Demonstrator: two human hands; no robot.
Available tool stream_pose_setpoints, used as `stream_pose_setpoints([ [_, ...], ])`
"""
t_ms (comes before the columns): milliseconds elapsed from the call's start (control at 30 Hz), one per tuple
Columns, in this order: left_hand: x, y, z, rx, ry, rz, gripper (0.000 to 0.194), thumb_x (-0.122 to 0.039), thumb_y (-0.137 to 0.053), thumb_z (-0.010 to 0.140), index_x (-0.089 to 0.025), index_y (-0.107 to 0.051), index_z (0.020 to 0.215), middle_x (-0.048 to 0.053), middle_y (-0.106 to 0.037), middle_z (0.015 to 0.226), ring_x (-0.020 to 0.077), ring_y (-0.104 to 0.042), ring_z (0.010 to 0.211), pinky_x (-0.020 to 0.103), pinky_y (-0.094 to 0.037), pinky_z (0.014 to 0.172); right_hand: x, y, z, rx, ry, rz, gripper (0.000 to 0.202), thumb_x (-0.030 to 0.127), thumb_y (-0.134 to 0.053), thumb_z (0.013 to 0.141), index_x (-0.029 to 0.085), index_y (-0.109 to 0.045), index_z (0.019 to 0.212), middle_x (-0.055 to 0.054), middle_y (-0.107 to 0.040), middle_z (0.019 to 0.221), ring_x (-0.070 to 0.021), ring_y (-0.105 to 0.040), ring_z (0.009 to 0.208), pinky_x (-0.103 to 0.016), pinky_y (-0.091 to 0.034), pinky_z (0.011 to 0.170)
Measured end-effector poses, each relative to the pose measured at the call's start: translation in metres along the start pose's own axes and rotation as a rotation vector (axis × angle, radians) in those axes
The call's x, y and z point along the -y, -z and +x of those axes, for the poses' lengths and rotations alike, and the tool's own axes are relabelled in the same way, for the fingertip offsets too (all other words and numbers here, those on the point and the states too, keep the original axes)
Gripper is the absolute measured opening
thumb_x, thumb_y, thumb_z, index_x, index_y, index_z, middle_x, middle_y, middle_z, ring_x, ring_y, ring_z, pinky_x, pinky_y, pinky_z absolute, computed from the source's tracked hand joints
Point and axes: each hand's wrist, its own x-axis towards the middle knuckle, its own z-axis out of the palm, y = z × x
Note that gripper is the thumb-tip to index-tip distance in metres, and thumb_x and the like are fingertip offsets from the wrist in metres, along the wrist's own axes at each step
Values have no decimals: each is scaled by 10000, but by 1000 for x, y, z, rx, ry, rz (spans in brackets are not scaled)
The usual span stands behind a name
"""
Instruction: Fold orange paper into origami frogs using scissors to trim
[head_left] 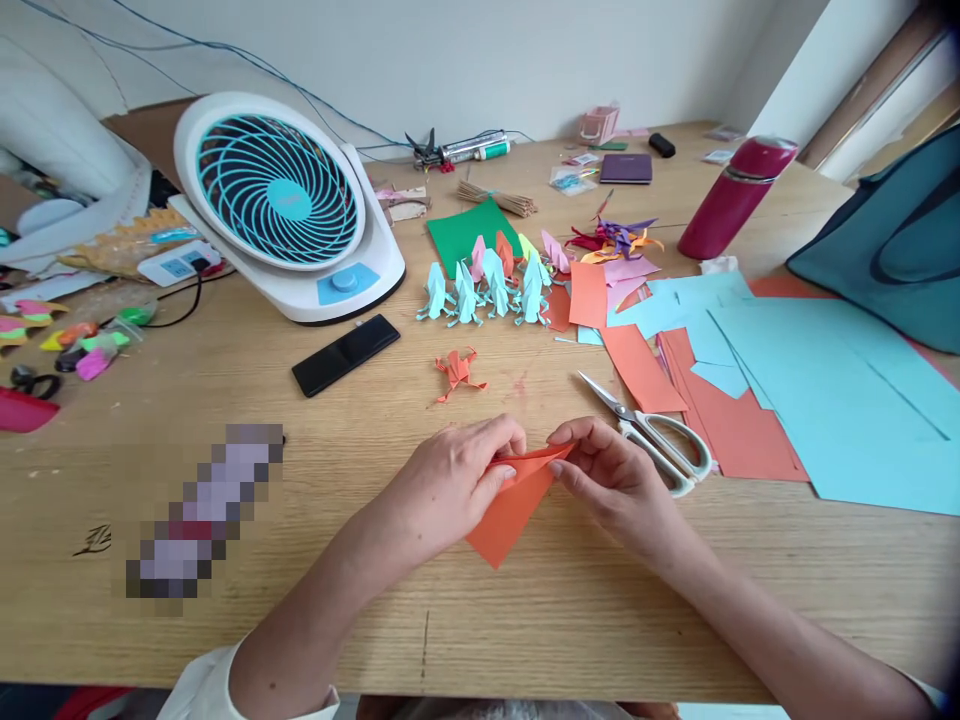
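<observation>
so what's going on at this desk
Someone's left hand and right hand are pinching the folded top edge of a piece of orange paper, its pointed corner hanging toward them. Just beyond sits an orange origami figure, with light blue ones grouped behind it. White-handled scissors lie open beside the right hand.

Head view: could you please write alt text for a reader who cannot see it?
The left hand and right hand pinch a folded orange sheet over a wooden desk. Beyond them are a small orange origami figure, mostly pale blue origami figures and scissors, with a fan at left and loose paper at right.
</observation>
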Motion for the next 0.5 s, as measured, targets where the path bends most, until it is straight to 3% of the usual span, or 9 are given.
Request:
stream_pose_setpoints([
  [267, -18, -25, -3, -67, -48, 271, 79, -133, -513, 961, -199, -532, 924, 14, -620, 952, 170, -611, 858, 286, -454, 721, -3, -5, -9, 3, 52, -102, 186, 390, -653, 919, 238, -575, 995, -16, -626, 902, -168, -625, 802, -326, -548, 737],
  [500, -20, -25, -9, -25, -93, 212, 122, -83, -515, 944, -201, -542, 949, 10, -613, 986, 170, -608, 913, 290, -478, 774, 2, -4, -18, 7, 64, -179, 181, 324, -640, 918, 244, -544, 1049, -28, -644, 984, -165, -650, 845, -333, -561, 792],
])
